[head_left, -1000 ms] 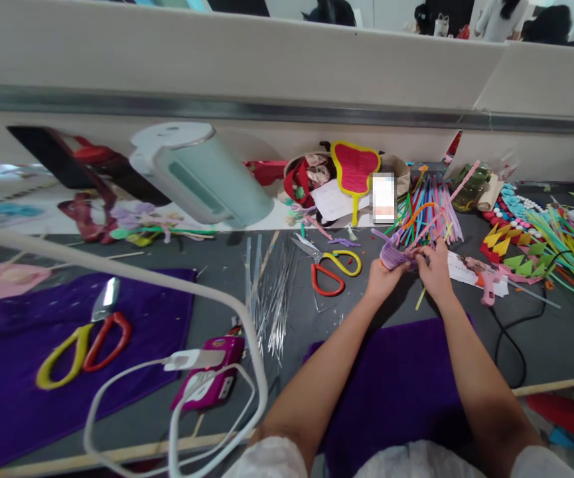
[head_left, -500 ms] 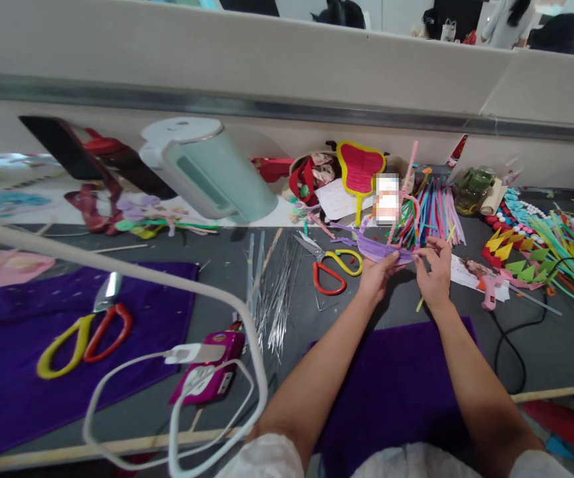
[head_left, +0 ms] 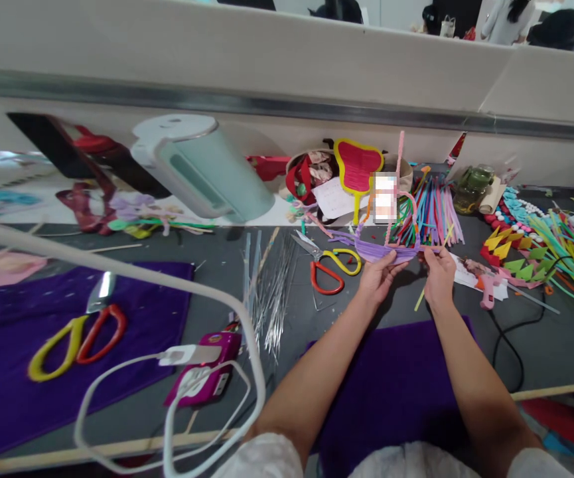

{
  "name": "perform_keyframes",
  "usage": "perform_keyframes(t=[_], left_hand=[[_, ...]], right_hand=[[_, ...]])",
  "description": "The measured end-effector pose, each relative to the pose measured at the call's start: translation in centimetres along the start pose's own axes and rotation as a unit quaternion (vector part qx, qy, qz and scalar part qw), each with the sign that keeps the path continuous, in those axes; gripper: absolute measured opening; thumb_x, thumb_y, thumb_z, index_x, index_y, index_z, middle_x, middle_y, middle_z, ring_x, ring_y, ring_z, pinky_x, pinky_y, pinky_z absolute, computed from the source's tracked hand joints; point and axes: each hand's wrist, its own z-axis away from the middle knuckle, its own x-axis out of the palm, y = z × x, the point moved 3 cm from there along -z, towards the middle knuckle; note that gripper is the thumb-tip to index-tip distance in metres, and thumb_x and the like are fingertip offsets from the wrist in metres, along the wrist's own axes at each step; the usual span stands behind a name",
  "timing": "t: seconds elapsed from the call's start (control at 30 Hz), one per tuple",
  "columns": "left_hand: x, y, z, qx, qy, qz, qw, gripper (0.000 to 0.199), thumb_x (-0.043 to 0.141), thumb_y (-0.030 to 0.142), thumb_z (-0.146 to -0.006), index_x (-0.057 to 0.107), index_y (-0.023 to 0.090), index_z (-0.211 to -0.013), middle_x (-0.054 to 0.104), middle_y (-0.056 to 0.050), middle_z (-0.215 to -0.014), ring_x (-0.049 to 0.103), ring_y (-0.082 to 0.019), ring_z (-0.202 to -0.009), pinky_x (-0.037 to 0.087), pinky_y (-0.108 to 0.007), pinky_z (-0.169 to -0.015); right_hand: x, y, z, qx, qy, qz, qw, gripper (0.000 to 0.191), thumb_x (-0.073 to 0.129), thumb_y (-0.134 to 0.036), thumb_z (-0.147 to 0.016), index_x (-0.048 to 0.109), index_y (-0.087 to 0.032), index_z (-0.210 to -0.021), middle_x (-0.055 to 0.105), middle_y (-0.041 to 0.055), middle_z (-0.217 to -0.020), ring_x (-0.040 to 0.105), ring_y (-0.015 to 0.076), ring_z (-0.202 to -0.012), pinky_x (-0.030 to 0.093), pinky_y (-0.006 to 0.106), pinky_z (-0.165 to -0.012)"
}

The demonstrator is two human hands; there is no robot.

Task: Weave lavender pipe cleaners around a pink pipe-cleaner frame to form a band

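In the head view, my left hand point(head_left: 379, 277) is closed on the lower edge of a purple pipe-cleaner frame point(head_left: 383, 250), thumb on top. Purple strands lie side by side along its bottom, and a pink and orange outline rises above. One pink pipe cleaner point(head_left: 401, 156) stands up from it, bent near the bottom. At the frame's right end, my right hand point(head_left: 440, 273) pinches the pink strand running out sideways. Behind it lies a bundle of colored pipe cleaners point(head_left: 438, 209). Scissors point(head_left: 327, 260) with red and yellow handles lie left of my left hand.
A purple cloth point(head_left: 391, 392) lies under my forearms. To the right are a pink glue gun point(head_left: 488, 291) with a black cord and a pipe-cleaner crown point(head_left: 503, 249). Left are metal wires point(head_left: 277, 299), a mint jug point(head_left: 212, 169) and a white cable point(head_left: 167, 249) crossing the foreground.
My right hand's raised, spread fingers have come down into a pinch on the strand at the right. The frame has turned more squarely toward me. The whole view has shifted slightly.
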Motion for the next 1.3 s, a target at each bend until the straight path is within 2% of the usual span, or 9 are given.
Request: perform_keyframes(t=[0.13, 0.3, 0.4, 0.6, 0.8, 0.9, 1.07, 1.2, 1.3], left_hand=[[0.3, 0.1, 0.3, 0.019, -0.008, -0.024, 0.999, 0.032, 0.081, 0.02, -0.061, 0.067, 0.012, -0.09, 0.073, -0.009, -0.09, 0.07, -0.021, -0.079, 0.058, -0.032, -0.075], [0.6, 0.3, 0.6, 0.038, -0.006, -0.057, 0.998, 0.036, 0.083, 0.024, -0.06, 0.068, 0.012, -0.09, 0.073, -0.01, -0.093, 0.07, -0.021, -0.082, 0.056, -0.035, -0.079], [0.6, 0.4, 0.7, 0.044, 0.009, -0.06, 0.997, 0.037, 0.083, 0.025, -0.058, 0.068, 0.012, -0.09, 0.073, -0.009, -0.089, 0.07, -0.022, -0.08, 0.057, -0.036, -0.077], [0.2, 0.1, 0.5, 0.03, 0.055, -0.048, 0.997, 0.036, 0.083, 0.024, -0.056, 0.068, 0.013, -0.087, 0.073, -0.007, -0.082, 0.07, -0.02, -0.073, 0.057, -0.035, -0.074], [0.2, 0.0, 0.4, 0.017, 0.052, -0.018, 0.998, 0.033, 0.082, 0.02, -0.057, 0.068, 0.013, -0.085, 0.073, -0.005, -0.08, 0.069, -0.02, -0.072, 0.058, -0.032, -0.068], [0.2, 0.2, 0.4, 0.029, 0.053, -0.024, 0.998, 0.033, 0.082, 0.021, -0.057, 0.068, 0.013, -0.085, 0.073, -0.006, -0.081, 0.07, -0.02, -0.073, 0.058, -0.035, -0.071], [0.4, 0.2, 0.7, 0.043, 0.056, -0.054, 0.996, 0.037, 0.083, 0.025, -0.056, 0.068, 0.012, -0.088, 0.072, -0.006, -0.08, 0.07, -0.021, -0.071, 0.058, -0.037, -0.074], [0.4, 0.4, 0.8, 0.05, 0.053, -0.069, 0.995, 0.039, 0.082, 0.026, -0.058, 0.069, 0.013, -0.091, 0.072, -0.006, -0.081, 0.07, -0.02, -0.072, 0.057, -0.035, -0.073], [0.0, 0.9, 0.4, 0.066, 0.059, -0.071, 0.994, 0.039, 0.082, 0.027, -0.059, 0.069, 0.014, -0.093, 0.072, -0.004, -0.081, 0.068, -0.016, -0.068, 0.056, -0.028, -0.067]], right_hand=[[0.1, 0.2, -0.2, 0.085, -0.006, -0.062, 0.994, 0.025, 0.073, -0.037, -0.067, 0.059, -0.019, -0.077, 0.064, -0.0028, -0.071, 0.06, 0.0105, -0.064, 0.048, 0.024, -0.062], [0.3, 0.2, 0.0, 0.156, -0.021, -0.073, 0.985, 0.028, 0.076, -0.036, -0.06, 0.061, -0.02, -0.077, 0.064, -0.0032, -0.07, 0.06, 0.0113, -0.063, 0.049, 0.023, -0.058], [0.4, 0.3, 0.1, 0.165, -0.022, -0.067, 0.984, 0.028, 0.077, -0.035, -0.059, 0.062, -0.02, -0.077, 0.064, -0.0036, -0.069, 0.058, 0.0104, -0.061, 0.048, 0.022, -0.055], [0.4, 0.6, 0.1, 0.135, -0.03, -0.075, 0.988, 0.023, 0.077, -0.032, -0.059, 0.061, -0.019, -0.07, 0.06, -0.004, -0.063, 0.055, 0.01, -0.058, 0.049, 0.024, -0.058], [0.8, 0.5, 0.3, 0.184, -0.06, -0.133, 0.972, 0.026, 0.078, -0.034, -0.059, 0.062, -0.019, -0.074, 0.064, -0.0016, -0.068, 0.057, 0.0109, -0.06, 0.05, 0.026, -0.06], [1.0, 0.3, 0.6, 0.198, -0.065, -0.115, 0.971, 0.027, 0.078, -0.037, -0.061, 0.063, -0.019, -0.074, 0.065, -0.0007, -0.069, 0.058, 0.0117, -0.06, 0.05, 0.026, -0.059], [1.1, 0.4, 0.7, 0.151, -0.051, -0.048, 0.986, 0.028, 0.079, -0.038, -0.058, 0.066, -0.018, -0.071, 0.066, -0.0012, -0.067, 0.058, 0.0117, -0.059, 0.049, 0.026, -0.06], [0.5, 0.4, 0.3, 0.063, -0.016, -0.009, 0.998, 0.023, 0.077, -0.036, -0.061, 0.067, -0.018, -0.071, 0.064, -0.0019, -0.065, 0.056, 0.0117, -0.06, 0.047, 0.027, -0.064], [-0.1, 0.2, -0.2, -0.003, -0.016, 0.044, 0.999, 0.021, 0.074, -0.037, -0.066, 0.068, -0.018, -0.073, 0.064, -0.0022, -0.065, 0.055, 0.0114, -0.061, 0.044, 0.026, -0.064]])
